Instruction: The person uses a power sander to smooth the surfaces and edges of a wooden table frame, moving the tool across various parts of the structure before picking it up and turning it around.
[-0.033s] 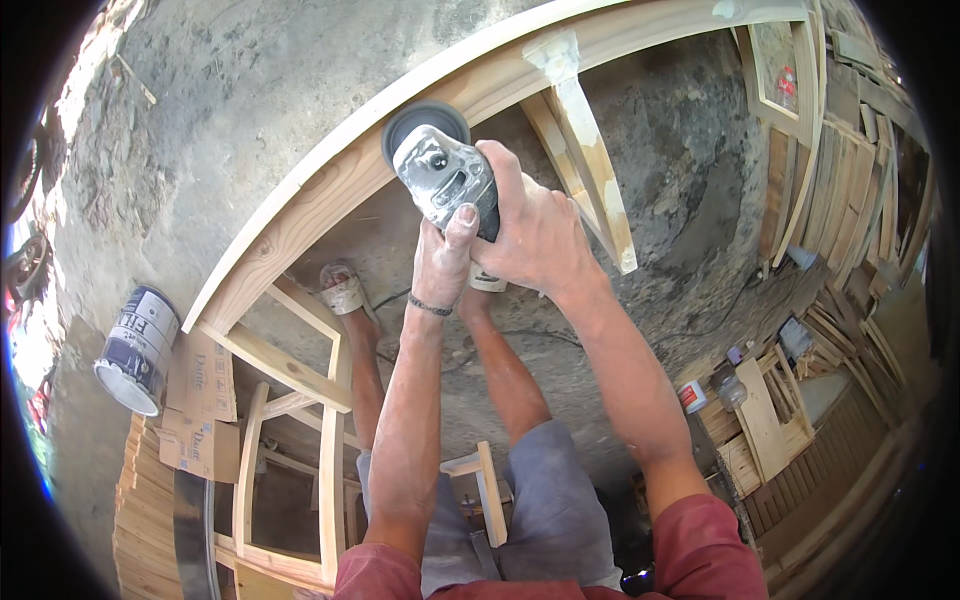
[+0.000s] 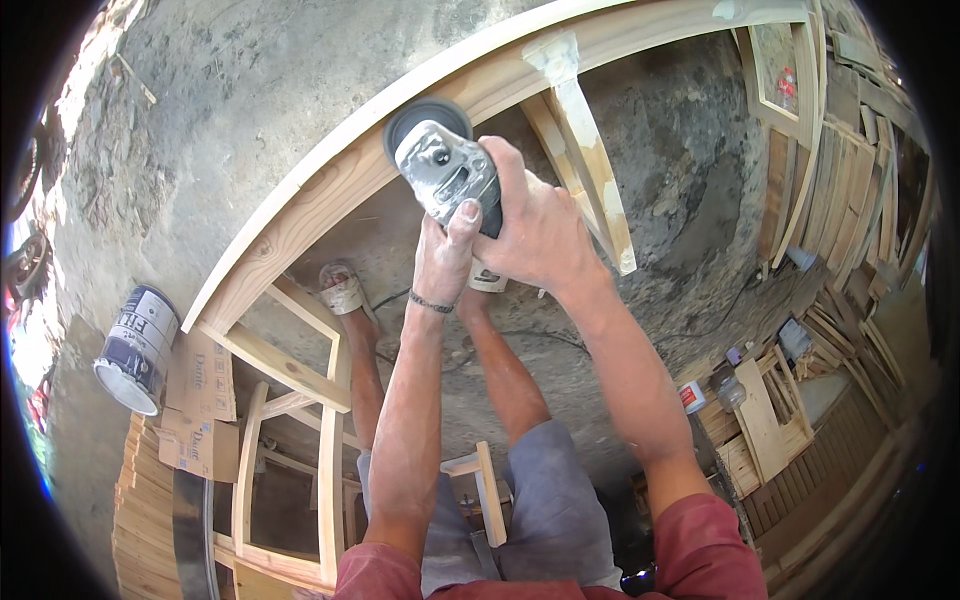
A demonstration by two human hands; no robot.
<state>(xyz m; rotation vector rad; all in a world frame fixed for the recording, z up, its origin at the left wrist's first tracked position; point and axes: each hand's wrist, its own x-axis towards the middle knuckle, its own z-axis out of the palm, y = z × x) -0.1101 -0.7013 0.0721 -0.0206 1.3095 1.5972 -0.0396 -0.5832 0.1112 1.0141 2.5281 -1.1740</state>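
A dusty power sander (image 2: 448,172) with a round grey disc (image 2: 428,122) is gripped in both my hands. Its disc lies against the pale wooden frame rail (image 2: 345,190), which appears curved across the view. My left hand (image 2: 445,255) wraps the sander's near end, thumb on top. From the right, my right hand (image 2: 540,225) closes round the same body, its fingers partly hidden. White filler (image 2: 553,55) coats the rail where a wooden crosspiece (image 2: 590,150) joins it, to the right of the disc.
A paint bucket (image 2: 138,345) and cardboard (image 2: 203,400) stand at left, above stacked wood strips (image 2: 140,510). Another wooden frame (image 2: 330,480) is near my legs. A cable (image 2: 700,325) crosses the concrete floor. Scrap boards (image 2: 850,190) pile up at right.
The sander and both hands have shifted very slightly to the right and away from me along the rail. Everything else looks the same.
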